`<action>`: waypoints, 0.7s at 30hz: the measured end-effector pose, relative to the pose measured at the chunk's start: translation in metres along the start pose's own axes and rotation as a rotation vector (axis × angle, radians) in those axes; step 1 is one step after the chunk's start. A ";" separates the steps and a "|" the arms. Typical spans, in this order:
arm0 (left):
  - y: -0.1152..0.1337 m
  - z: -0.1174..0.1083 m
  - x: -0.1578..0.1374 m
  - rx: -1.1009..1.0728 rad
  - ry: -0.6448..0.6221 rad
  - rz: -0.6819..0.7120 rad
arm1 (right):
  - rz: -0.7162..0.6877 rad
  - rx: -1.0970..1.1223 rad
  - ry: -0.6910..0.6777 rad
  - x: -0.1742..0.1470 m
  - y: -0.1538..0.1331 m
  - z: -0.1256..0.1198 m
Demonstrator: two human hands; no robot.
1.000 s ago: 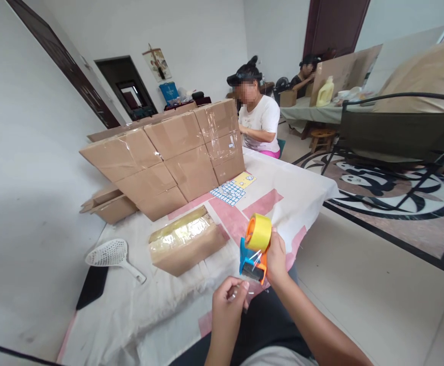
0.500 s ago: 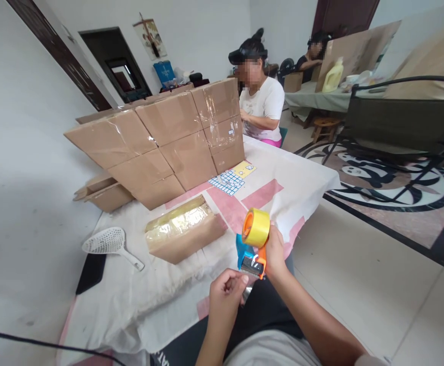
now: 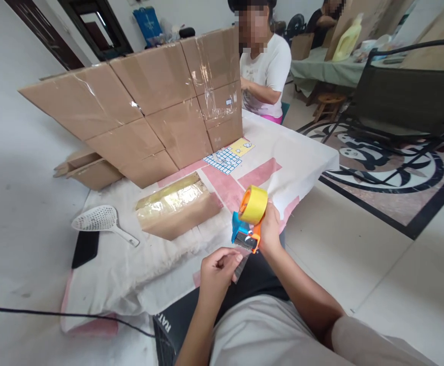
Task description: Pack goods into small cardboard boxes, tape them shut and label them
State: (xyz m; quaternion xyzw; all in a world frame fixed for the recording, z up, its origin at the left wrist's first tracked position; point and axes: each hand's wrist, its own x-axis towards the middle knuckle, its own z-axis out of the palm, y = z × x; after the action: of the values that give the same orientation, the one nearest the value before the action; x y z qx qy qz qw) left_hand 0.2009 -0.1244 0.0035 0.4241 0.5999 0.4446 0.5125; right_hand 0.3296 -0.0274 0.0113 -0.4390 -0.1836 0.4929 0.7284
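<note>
My right hand [image 3: 271,227] is closed round the handle of an orange and blue tape dispenser [image 3: 241,238], which carries a yellow roll of packing tape [image 3: 255,204]. A clear strip of tape [image 3: 241,269] hangs from the dispenser's cutting end. Its free part is pinched between the thumb and fingers of my left hand [image 3: 219,268]. Both hands are over my lap at the table's near edge. Beyond them on the table lies a cardboard box [image 3: 184,216], its top covered with shiny tape.
Stacked cardboard boxes [image 3: 168,112] form a wall across the table [image 3: 302,147]. A white slotted scoop [image 3: 96,219] lies at left, near an open carton [image 3: 92,173]. Across the table sits a person in a white shirt [image 3: 273,66]. A folding chair [image 3: 416,96] stands at right.
The view has tilted down, so the table's contents sit higher in the picture. Both hands keep their hold on the dispenser and tape strip, with little movement between them.
</note>
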 end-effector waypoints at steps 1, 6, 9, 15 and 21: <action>0.001 0.000 0.000 0.002 0.002 -0.006 | -0.026 -0.031 -0.004 0.001 0.001 -0.001; 0.005 -0.003 0.001 0.003 -0.015 -0.076 | -0.181 -0.192 0.008 0.002 0.003 -0.003; 0.003 -0.005 0.000 -0.007 -0.015 -0.078 | -0.238 -0.226 0.022 0.001 0.003 -0.003; -0.003 -0.008 -0.006 -0.014 0.029 -0.029 | -0.359 -0.219 -0.017 0.001 0.003 -0.004; -0.002 -0.003 -0.001 -0.041 0.073 0.030 | -0.179 -0.049 0.081 -0.008 -0.001 0.008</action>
State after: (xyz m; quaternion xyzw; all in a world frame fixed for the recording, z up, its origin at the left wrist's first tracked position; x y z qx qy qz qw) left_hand 0.1984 -0.1264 0.0015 0.4057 0.6025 0.4797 0.4922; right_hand 0.3210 -0.0312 0.0172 -0.4582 -0.2046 0.4029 0.7654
